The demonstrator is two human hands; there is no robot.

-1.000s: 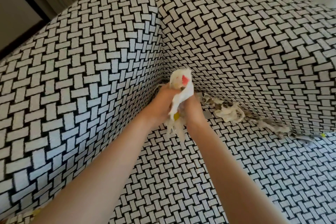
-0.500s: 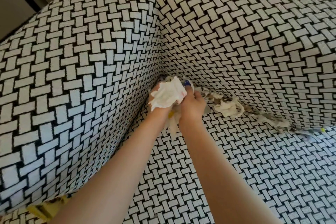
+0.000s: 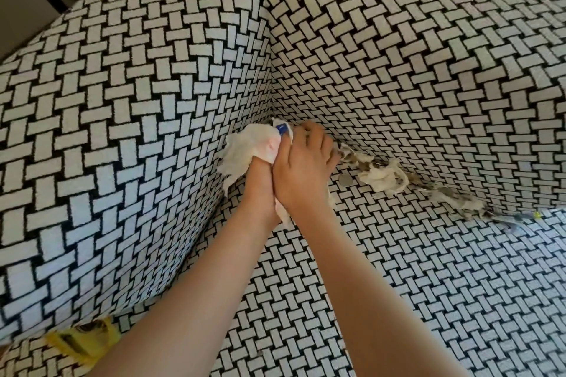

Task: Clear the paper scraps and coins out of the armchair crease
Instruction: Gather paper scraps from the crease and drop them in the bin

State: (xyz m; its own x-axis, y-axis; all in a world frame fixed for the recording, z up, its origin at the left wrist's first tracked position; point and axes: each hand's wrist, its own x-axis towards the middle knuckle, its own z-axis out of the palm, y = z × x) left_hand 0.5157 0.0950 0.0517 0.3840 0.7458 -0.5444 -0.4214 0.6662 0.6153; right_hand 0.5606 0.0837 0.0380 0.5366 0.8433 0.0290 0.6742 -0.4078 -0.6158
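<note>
Left hand (image 3: pixel 260 184) beside right hand (image 3: pixel 301 171) in armchair (image 3: pixel 122 131) corner — coin (image 3: pixel 346 182) right, scraps (image 3: pixel 382 176) beyond (along crease (image 3: pixel 551 209))

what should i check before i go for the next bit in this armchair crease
1. left hand grip on paper wad: ok, wad bunched in it
2. coin in sight: ok, bare on the seat beside the right hand
3. right hand free to pick: cannot tell, fingers bent down at the crease
4. crease cleared: not ok, paper scraps line it rightward
5. more coins under the scraps: cannot tell
</note>
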